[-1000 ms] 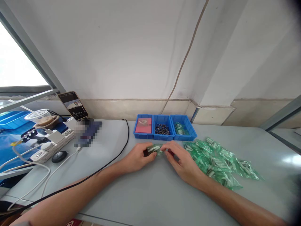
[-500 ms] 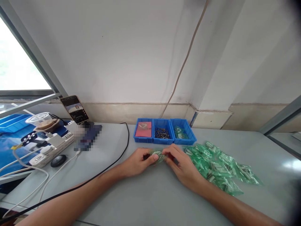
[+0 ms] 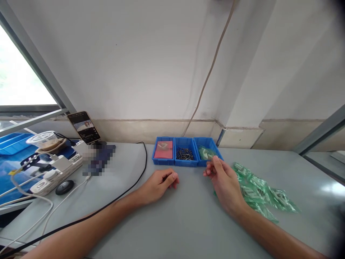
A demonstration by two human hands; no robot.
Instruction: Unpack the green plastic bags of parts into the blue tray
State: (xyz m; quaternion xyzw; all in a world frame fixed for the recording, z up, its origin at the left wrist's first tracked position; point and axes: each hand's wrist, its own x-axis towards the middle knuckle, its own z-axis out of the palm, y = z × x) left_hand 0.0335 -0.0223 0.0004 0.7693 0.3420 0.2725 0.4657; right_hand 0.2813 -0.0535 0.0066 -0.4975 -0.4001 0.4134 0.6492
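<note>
Left hand (image 3: 156, 186) lay curled, right hand (image 3: 226, 186) bunched by right blue bin (image 3: 203, 163), grips unclear; likely handling green bags (image 3: 283, 199), next needed fingertip care

Nothing actually legible anywhere, tbh. The propped-up phone (image 3: 84, 126) at the left of the frame has some pale lines of writing on its dark screen, but they're way too tiny and fuzzy to make out.
</note>
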